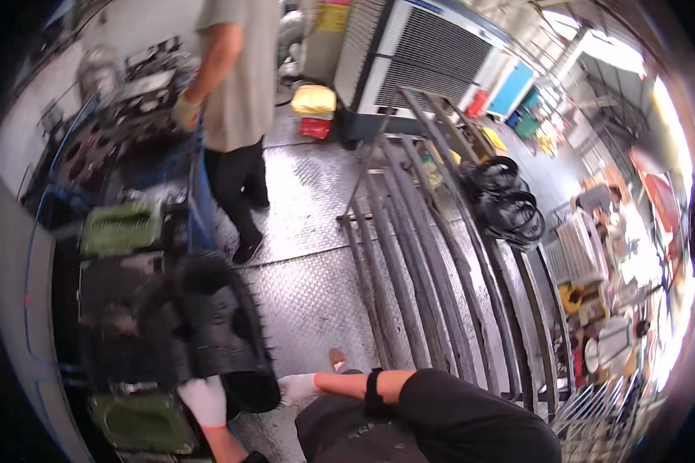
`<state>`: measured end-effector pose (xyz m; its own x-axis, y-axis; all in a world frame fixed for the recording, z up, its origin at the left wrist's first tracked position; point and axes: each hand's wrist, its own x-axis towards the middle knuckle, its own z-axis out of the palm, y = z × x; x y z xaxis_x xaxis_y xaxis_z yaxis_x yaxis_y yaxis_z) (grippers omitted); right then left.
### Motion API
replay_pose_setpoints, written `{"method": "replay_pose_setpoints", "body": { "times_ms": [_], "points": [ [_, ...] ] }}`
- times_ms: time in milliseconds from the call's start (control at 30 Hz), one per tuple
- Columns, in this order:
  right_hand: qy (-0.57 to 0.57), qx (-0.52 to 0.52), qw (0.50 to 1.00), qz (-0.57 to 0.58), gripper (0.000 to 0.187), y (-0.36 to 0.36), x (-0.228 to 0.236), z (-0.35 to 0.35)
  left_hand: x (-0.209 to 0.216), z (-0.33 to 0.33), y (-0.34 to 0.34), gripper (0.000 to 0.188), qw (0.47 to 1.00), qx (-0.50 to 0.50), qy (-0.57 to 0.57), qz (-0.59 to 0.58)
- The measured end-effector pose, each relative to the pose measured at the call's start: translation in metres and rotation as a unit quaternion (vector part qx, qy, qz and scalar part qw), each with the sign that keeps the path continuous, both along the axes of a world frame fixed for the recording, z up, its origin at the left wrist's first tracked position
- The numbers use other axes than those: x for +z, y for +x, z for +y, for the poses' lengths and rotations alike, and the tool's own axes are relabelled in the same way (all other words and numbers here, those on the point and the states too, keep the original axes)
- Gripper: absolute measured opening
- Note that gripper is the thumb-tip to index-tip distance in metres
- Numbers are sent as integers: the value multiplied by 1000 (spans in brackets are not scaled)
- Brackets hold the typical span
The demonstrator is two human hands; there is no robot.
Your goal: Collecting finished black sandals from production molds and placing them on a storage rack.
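A large black moulded part [222, 324] with a ragged, fringed edge tilts over the left side of the view. My left hand [203, 400], in a white glove, grips its near end; the fingertips are lost against the black surface. At the part's lower right edge is my right hand [296, 388], also white-gloved, its fingers closed at the rim and partly hidden. Below the part, close to my left hand, lies a green tray-like piece [143, 423] with a rounded hollow. Another green piece [121, 228] sits beyond the part.
A co-worker [239, 85] in a light shirt and gloves stands ahead on the metal plate floor [309, 193]. To my right is a long rack of dark metal bars [417, 255], with black rings [506, 197] on it. A large air cooler [417, 62] stands behind.
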<state>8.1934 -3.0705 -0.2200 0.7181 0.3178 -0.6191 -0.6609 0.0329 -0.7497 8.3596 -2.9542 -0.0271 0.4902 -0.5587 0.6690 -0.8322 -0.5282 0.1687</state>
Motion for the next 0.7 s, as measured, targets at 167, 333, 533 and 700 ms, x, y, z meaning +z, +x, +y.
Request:
{"method": "replay_pose_setpoints", "body": {
  "times_ms": [167, 333, 533, 700],
  "points": [
    [-73, -126, 984, -104, 53, -49, 50, -99, 50, -187, -3, 16, 974, -149, 101, 137],
    [-13, -341, 939, -36, 55, -120, 70, -184, 147, -440, -46, 48, 947, -290, -37, 131],
    [14, -444, 895, -29, 54, -154, 89, -238, 200, -644, -95, 37, 917, -391, -59, 57],
    [54, -523, 850, -36, 52, -155, 82, -258, 158, -720, -100, 40, 875, -457, 136, 83]
  ]
}}
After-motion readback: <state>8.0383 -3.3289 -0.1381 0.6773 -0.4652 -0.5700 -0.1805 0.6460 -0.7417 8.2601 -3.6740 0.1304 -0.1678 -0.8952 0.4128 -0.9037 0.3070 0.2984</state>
